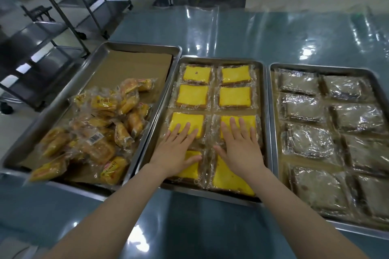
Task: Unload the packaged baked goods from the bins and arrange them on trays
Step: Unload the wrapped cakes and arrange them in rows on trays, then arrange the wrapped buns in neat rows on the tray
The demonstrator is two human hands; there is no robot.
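Now, starting at the near edge of the table (210, 227), both your forearms reach straight out over the near rim of the middle tray (265, 111). Your left hand (177, 151) and right hand (240, 147) are both released and flat, fingers straight, grasping nothing. Each palm lies over the nearest row of yellow cake packs (234, 99), and the fingertips rest on the row beyond. Those packs fill the tray two across and four deep, each with its long side running across the tray. The tray's own long axis runs away from you toward the far edge of the table. That tray looks finished to me.

What the next move likely turns on lies to your left: the heap of small bread packs (99, 132) in the left tray (134, 45). It sits just across the side-by-side rims from your left hand, so that hand is the nearer one. The heap fills the near half of its tray, one pack overlapping the near rim, and the packs point every which way with no shared axis. Beyond it the brown paper liner (130, 63) shows toward the far rim. On your right, the right tray (315, 67) holds dark packs (301, 83) in the same two-by-four order.
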